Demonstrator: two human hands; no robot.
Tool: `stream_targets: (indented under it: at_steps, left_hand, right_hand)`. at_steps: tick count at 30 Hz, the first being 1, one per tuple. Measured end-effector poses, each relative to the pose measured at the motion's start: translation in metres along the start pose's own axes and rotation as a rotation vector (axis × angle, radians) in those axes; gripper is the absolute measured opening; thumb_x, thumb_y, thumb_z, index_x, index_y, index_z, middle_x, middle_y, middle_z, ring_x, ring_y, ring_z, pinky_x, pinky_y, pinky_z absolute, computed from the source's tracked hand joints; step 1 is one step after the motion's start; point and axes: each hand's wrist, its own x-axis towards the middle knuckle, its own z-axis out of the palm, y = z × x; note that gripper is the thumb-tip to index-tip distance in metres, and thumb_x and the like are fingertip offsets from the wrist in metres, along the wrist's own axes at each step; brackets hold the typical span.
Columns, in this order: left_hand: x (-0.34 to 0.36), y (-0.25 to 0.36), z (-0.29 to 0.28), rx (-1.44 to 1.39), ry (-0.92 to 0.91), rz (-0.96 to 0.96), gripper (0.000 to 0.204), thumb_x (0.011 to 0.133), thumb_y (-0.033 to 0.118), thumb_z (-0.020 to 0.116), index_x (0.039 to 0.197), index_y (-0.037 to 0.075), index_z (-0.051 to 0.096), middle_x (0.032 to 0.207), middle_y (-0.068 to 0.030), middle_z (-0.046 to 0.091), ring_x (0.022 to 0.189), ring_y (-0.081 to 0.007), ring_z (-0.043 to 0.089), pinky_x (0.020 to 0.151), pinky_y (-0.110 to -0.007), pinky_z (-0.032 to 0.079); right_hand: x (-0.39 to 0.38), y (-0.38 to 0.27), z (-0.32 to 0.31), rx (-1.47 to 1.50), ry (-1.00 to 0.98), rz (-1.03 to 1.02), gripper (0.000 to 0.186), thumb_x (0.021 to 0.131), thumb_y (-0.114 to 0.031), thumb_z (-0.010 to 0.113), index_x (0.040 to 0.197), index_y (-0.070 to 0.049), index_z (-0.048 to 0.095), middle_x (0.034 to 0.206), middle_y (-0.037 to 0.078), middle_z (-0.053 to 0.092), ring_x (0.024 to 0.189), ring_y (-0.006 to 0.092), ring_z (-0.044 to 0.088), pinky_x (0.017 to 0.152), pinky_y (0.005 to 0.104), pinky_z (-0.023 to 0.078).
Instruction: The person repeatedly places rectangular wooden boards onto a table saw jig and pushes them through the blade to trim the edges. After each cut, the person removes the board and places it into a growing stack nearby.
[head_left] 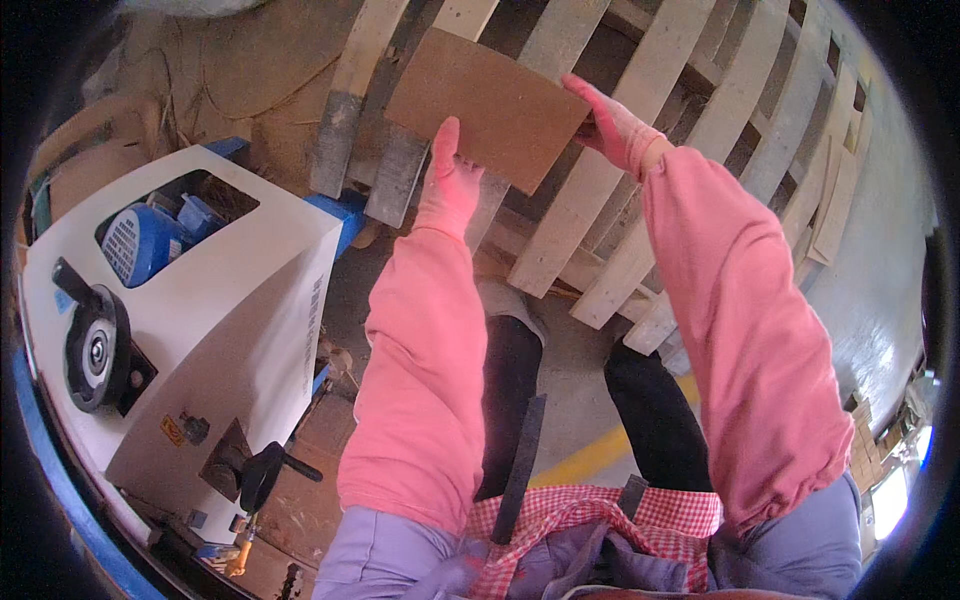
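Note:
Both my hands wear pink gloves and hold a flat, brown rectangular board (490, 105) out in front of me, above a wooden pallet. My left hand (452, 185) grips its near edge, thumb on top and fingers underneath. At the board's right end, my right hand (612, 125) clasps the edge, its thumb side along the far corner and the other fingers partly hidden beneath. The board lies tilted, and its upper face looks plain.
Pale slats of the wooden pallet (570, 225) spread below and beyond the board. At the left stands a white machine (240, 235) with a black handwheel (97, 348), a blue motor (145, 240) and a second black crank (262, 475). A yellow line (590, 455) crosses the floor.

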Motion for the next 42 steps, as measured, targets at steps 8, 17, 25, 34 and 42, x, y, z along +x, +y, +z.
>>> stream_targets:
  at_steps: [8, 17, 25, 34, 42]
  left_hand:
    - [-0.007, 0.014, -0.010, 0.207, -0.139, 0.069, 0.089, 0.079, 0.054, 0.080, 0.148, 0.012, 0.044, 0.148, -0.0045, 0.048, 0.137, -0.0248, 0.043, 0.117, -0.044, 0.032]
    - [-0.036, 0.021, -0.006, 0.029, -0.126, -0.168, 0.087, 0.080, 0.055, 0.079, 0.147, 0.010, 0.046, 0.145, -0.0065, 0.054, 0.133, -0.0258, 0.049, 0.113, -0.044, 0.038]
    - [-0.118, -0.006, 0.023, 0.069, -0.032, -0.152, 0.087, 0.081, 0.055, 0.078, 0.148, 0.010, 0.045, 0.144, -0.0070, 0.055, 0.132, -0.0262, 0.051, 0.111, -0.044, 0.040]
    - [-0.262, -0.039, 0.121, -0.213, -0.193, -0.299, 0.079, 0.086, 0.039, 0.078, 0.150, 0.012, 0.042, 0.142, -0.0067, 0.055, 0.131, -0.0236, 0.051, 0.111, -0.041, 0.041]
    - [-0.424, 0.052, 0.257, -0.039, -0.371, -0.089, 0.088, 0.090, 0.035, 0.075, 0.158, 0.016, 0.025, 0.151, -0.0061, 0.043, 0.137, -0.0208, 0.042, 0.114, -0.041, 0.035]
  right_hand:
    - [0.041, 0.021, 0.003, -0.293, 0.042, 0.020, 0.080, 0.094, -0.074, 0.047, 0.143, -0.010, 0.055, 0.134, 0.003, 0.060, 0.123, 0.0132, 0.051, 0.111, 0.0320, 0.031]
    - [-0.005, 0.057, 0.023, -0.208, 0.021, -0.049, 0.114, 0.084, -0.082, 0.052, 0.153, 0.006, 0.032, 0.156, 0.023, 0.037, 0.145, 0.0309, 0.034, 0.119, 0.0403, 0.026]
    - [-0.107, 0.060, 0.019, -0.023, 0.135, -0.129, 0.084, 0.092, -0.066, 0.060, 0.141, 0.002, 0.047, 0.133, 0.014, 0.057, 0.122, 0.0206, 0.051, 0.105, 0.0342, 0.038]
    - [-0.299, 0.041, -0.009, 0.094, 0.262, -0.255, 0.068, 0.103, -0.047, 0.055, 0.152, -0.004, 0.037, 0.143, 0.010, 0.051, 0.133, 0.0200, 0.045, 0.111, 0.0355, 0.036]
    - [-0.479, -0.049, 0.019, 0.135, 0.008, -0.357, 0.052, 0.107, -0.038, 0.048, 0.150, -0.010, 0.042, 0.142, 0.006, 0.050, 0.128, 0.0175, 0.049, 0.108, 0.0349, 0.042]
